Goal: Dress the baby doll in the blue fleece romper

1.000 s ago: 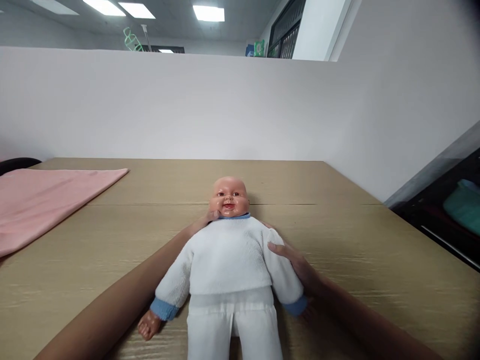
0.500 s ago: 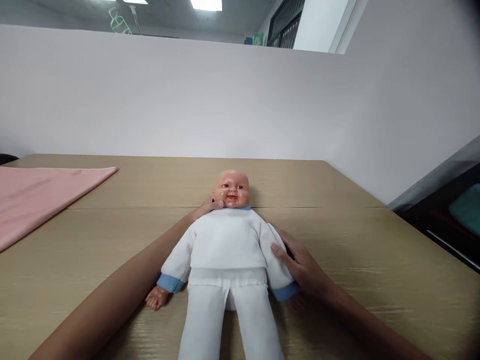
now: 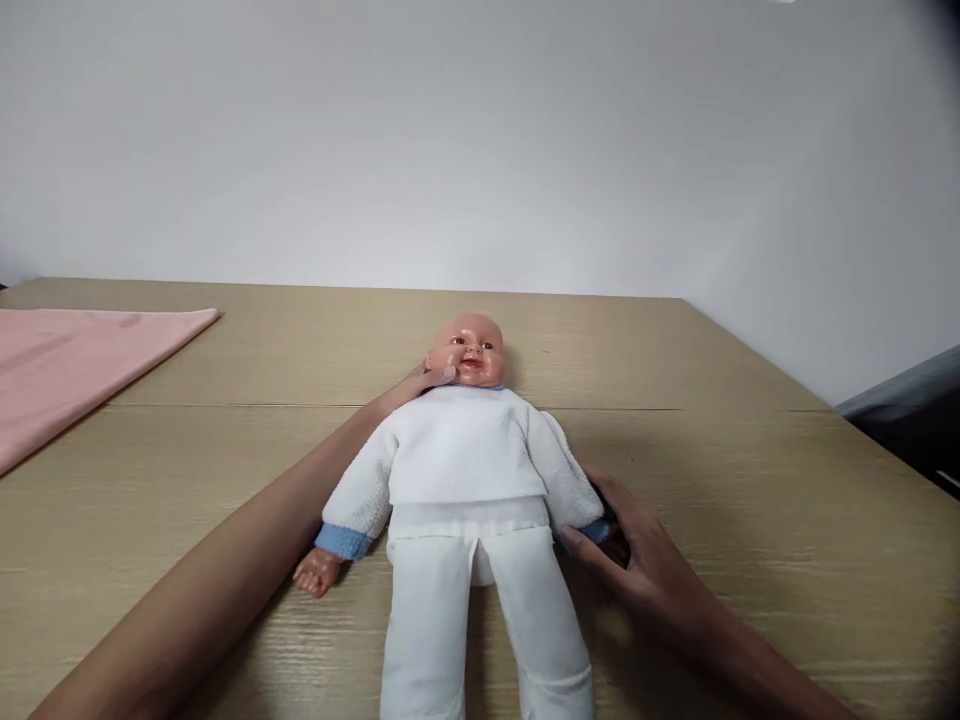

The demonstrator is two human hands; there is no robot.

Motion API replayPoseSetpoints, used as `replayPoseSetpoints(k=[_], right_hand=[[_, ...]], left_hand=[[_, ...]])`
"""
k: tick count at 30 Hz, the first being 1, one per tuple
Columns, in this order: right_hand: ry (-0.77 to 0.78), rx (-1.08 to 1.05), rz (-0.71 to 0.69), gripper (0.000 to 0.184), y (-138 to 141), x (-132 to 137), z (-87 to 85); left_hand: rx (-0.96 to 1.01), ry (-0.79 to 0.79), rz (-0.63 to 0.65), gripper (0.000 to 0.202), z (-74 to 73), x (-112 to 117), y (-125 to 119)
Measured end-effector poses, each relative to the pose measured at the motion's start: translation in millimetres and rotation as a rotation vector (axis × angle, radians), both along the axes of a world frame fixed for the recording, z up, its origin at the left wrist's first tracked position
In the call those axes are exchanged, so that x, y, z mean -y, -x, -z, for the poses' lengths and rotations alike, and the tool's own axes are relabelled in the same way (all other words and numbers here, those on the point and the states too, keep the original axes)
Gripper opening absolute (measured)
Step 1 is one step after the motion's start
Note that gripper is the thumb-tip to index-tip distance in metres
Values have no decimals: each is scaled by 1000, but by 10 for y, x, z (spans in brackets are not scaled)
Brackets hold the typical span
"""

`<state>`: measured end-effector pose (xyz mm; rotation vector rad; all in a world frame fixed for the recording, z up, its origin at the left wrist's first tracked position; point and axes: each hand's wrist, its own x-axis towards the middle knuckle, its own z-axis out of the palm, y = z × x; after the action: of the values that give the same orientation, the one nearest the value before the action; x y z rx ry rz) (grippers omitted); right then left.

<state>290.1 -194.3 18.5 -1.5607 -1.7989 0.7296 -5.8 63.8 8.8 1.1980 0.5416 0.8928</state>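
Note:
A bald baby doll [image 3: 469,445] lies face up on the table, dressed in a white fleece top with blue cuffs and white trousers. My left hand [image 3: 433,378] is closed at the doll's neck, its thumb under the cheek and its other fingers hidden behind the head. At the doll's sleeve end on the right, my right hand [image 3: 626,555] grips around the blue cuff [image 3: 596,530], thumb on the inner side and fingers on the outer. That arm's small hand is mostly covered. The doll's other hand [image 3: 319,571] rests beside my left forearm.
A pink cloth [image 3: 90,365] lies flat at the table's left. The wooden table [image 3: 750,450] has a seam across it and meets a pale wall [image 3: 450,150] at the back. Something dark [image 3: 915,420] stands past the right edge.
My right hand has slid down the doll's sleeve from the forearm to the cuff. My left hand stays at the neck. The camera view has tilted downward.

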Motion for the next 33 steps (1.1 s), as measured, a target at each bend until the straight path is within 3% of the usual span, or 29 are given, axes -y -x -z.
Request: replayPoseSetpoints(k=[4,10,15,21,33], right_hand=[[39,19,25,59,14,18,-40],[71,38,33,60,7,47,-55],[77,68,29,61,0,42,-48],[61,101,21,60,3,42,-48],[30,119,5,61,2,52,-42]], left_hand=[[-61,6,16,74,0,36,-51],[-74,0,-115,98,36,56,-43],[-105,35,-46,98,-20,93,-34],[-70,5,-48,101,25,50,-51],[-4,33,-65,88,-45,112,-97]])
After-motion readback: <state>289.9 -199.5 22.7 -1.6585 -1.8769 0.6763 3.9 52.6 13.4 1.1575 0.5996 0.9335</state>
